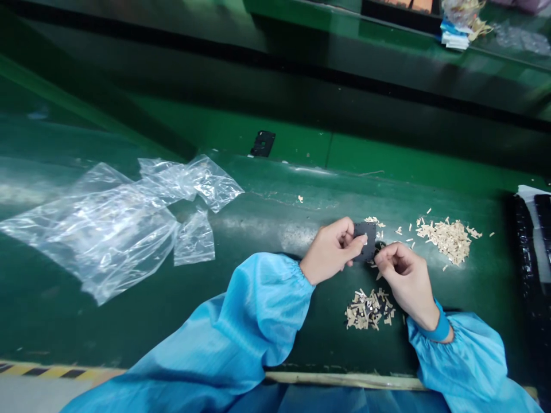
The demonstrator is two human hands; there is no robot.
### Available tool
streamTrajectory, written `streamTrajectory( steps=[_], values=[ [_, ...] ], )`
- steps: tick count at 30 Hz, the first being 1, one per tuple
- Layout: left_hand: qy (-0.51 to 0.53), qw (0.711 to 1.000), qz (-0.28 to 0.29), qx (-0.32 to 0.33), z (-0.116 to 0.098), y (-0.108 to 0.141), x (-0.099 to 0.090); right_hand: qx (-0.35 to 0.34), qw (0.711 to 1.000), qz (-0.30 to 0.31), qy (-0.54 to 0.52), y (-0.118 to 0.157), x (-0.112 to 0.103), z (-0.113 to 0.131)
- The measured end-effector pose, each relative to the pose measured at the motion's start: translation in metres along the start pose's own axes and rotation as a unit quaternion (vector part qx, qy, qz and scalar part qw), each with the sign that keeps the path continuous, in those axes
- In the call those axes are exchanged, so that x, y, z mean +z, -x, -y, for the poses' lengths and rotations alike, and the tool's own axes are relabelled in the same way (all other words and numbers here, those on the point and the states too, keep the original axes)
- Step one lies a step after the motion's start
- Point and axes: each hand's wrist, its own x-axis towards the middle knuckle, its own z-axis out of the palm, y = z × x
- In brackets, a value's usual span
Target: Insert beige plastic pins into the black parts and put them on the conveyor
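My left hand (333, 252) grips a small dark rectangular plastic plate (365, 244) between thumb and fingers. Close to the plate's right edge is my right hand (404, 275), its thumb and forefinger pinched together; whatever sits between the fingertips is too small to make out. Below the hands lies a pile of small beige and dark pieces (370, 310). A bigger heap of beige pieces (450, 241) is to the right of the hands, and a few beige pieces (374, 220) show just behind the plate.
Clear plastic bags (116, 229) cover the left of the green table (267, 229). Another black plastic part (263, 143) lies farther back. Black trays (531, 246) stand at the right edge. A shelf above holds a dark box (400, 12) and packets (455, 35).
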Motion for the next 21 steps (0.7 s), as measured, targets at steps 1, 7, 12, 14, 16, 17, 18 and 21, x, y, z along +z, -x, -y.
streamTrajectory(
  steps=[1,7,12,14,16,17,18,21],
  values=[
    [0.000,1.000,0.001,-0.002,-0.0002,0.0001,-0.0002,0.001,1.000,0.003,-0.002,0.0000,-0.0001,-0.0001],
    [0.002,1.000,0.005,-0.017,-0.0015,0.0005,-0.0011,0.009,1.000,0.005,-0.009,-0.0008,-0.0001,-0.0013],
    [-0.001,1.000,0.008,-0.027,-0.0025,0.0011,-0.0011,0.012,1.000,0.016,-0.009,-0.0028,-0.0014,-0.0019],
    [-0.005,1.000,0.008,-0.027,-0.0022,0.0013,-0.0013,0.010,1.000,0.024,-0.008,-0.0037,-0.0024,-0.0019],
    [-0.008,1.000,0.007,-0.026,-0.0016,0.0014,-0.0016,0.008,0.999,0.034,-0.011,-0.0046,-0.0034,-0.0016],
    [-0.009,1.000,0.007,-0.026,-0.0013,0.0014,-0.0018,0.006,0.999,0.037,-0.012,-0.0050,-0.0038,-0.0014],
    [-0.010,1.000,0.007,-0.026,-0.0010,0.0014,-0.0018,0.005,0.999,0.039,-0.013,-0.0053,-0.0041,-0.0012],
    [-0.010,1.000,0.007,-0.026,-0.0006,0.0017,-0.0016,0.001,0.999,0.040,-0.016,-0.0058,-0.0044,-0.0009]
  ],
)
